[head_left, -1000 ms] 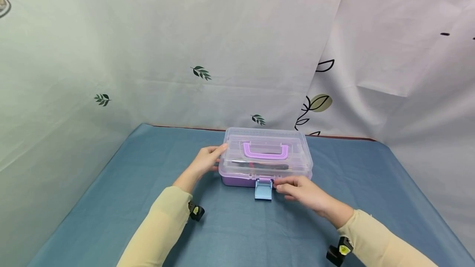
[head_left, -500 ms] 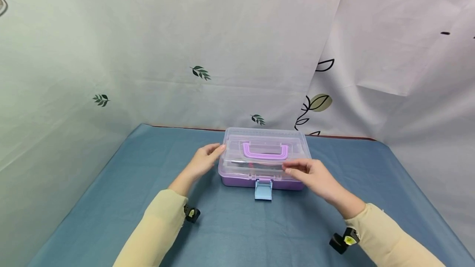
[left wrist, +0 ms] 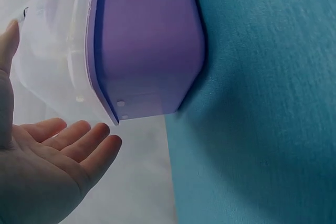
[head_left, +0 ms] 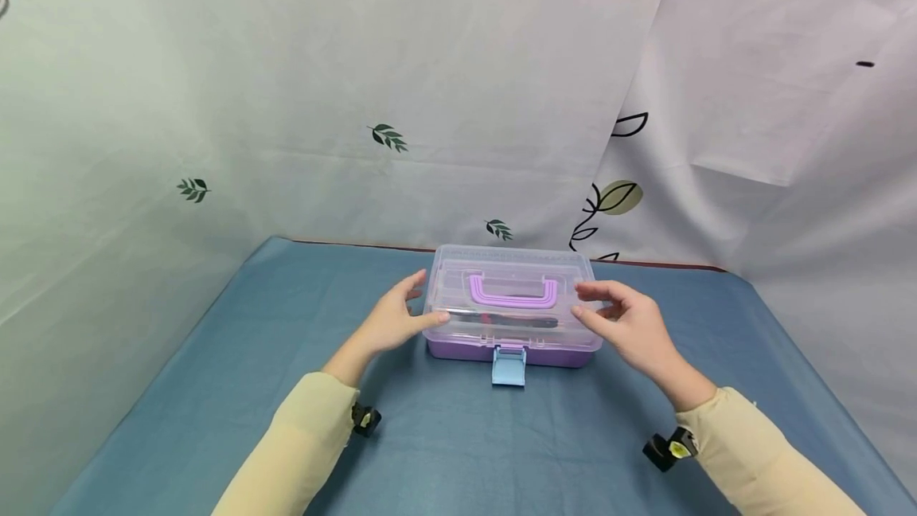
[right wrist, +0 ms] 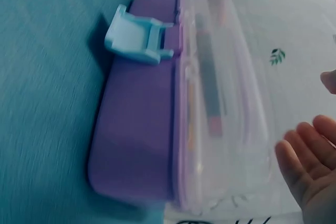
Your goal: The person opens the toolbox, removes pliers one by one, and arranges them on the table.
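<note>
A purple plastic storage box [head_left: 469, 351] with a clear lid [head_left: 516, 261] sits on the blue cloth. Its purple handle [head_left: 513, 299] lies folded on the lid, and the light blue latch [head_left: 509, 367] hangs unfastened at the front. Through the lid a long dark item with a red part shows. My left hand [head_left: 390, 321] is at the box's left end, thumb over the lid's front left corner and fingers spread. At the right end, my right hand [head_left: 630, 325] is spread with its fingertips by the lid's edge. Neither hand holds anything.
Blue cloth [head_left: 430, 444] covers the table. White printed fabric [head_left: 322, 181] hangs behind and along both sides, right up to the table's back edge. A small black camera is strapped to each wrist.
My right hand has left the latch, risen over the lid and moved to the box's right end. My left thumb and fingers have spread apart. The box has stayed in place.
</note>
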The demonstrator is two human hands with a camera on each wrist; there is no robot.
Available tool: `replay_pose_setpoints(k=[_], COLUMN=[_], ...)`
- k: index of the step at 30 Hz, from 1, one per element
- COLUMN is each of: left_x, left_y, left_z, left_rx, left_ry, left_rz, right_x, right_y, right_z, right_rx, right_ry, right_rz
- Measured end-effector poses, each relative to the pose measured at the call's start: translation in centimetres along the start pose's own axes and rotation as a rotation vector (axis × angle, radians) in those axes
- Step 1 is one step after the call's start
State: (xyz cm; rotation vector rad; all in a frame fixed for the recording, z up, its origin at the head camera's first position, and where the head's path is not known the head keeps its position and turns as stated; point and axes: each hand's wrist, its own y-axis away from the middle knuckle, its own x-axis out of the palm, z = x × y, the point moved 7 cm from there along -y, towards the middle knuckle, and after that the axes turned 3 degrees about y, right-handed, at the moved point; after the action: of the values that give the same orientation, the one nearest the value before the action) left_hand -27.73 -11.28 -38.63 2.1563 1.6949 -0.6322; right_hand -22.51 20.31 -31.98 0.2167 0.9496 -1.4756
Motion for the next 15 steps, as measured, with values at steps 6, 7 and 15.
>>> replay_pose_setpoints(k=[6,7,15], left_x=[0.2,0.3,0.6], left_y=[0.2,0.2,0.2], left_z=[-0.2,-0.1,0.3], left_rx=[0.038,0.044,0.073], left_ry=[-0.105,-0.114,-0.128], left_rz=[0.005,0.008,0.011], right_x=[0.0,0.2,2.2], right_y=[-0.4,-0.5,-0.3], right_z=[-1.5,-1.9,-4.9], right_rx=[-0.021,-0.013,0.052], right_ry=[0.057,0.044,-0.006], right_rz=[-0.001,0.023,0.195])
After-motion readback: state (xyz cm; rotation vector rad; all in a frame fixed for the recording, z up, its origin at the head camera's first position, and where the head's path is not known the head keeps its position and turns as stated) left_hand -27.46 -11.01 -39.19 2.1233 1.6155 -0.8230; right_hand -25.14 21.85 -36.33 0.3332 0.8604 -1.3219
